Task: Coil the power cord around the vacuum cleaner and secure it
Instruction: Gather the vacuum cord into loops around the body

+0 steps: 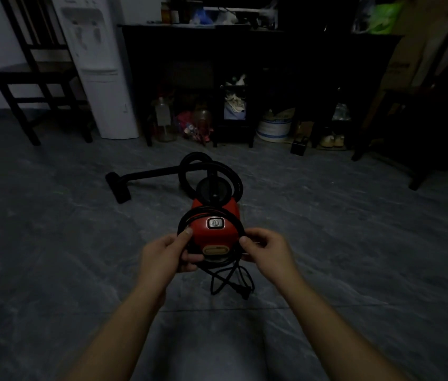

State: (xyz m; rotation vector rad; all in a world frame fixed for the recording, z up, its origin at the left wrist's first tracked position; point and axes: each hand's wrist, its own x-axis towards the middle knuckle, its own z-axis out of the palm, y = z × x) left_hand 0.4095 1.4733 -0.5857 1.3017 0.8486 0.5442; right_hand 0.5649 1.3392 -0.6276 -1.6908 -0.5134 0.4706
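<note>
Both your left hand [169, 250] and right hand [262, 247] are pinching the power cord [189, 215], looped around the red vacuum cleaner [213, 229] on the floor (dimly lit); the loose plug [242, 292] probably needs tucking next.

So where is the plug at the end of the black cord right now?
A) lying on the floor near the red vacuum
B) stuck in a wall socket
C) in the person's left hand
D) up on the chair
A: the plug lies on the grey floor just in front of the red vacuum, with loose power cord trailing to it, while the left hand and right hand hold the coiled loops at its sides.
</note>
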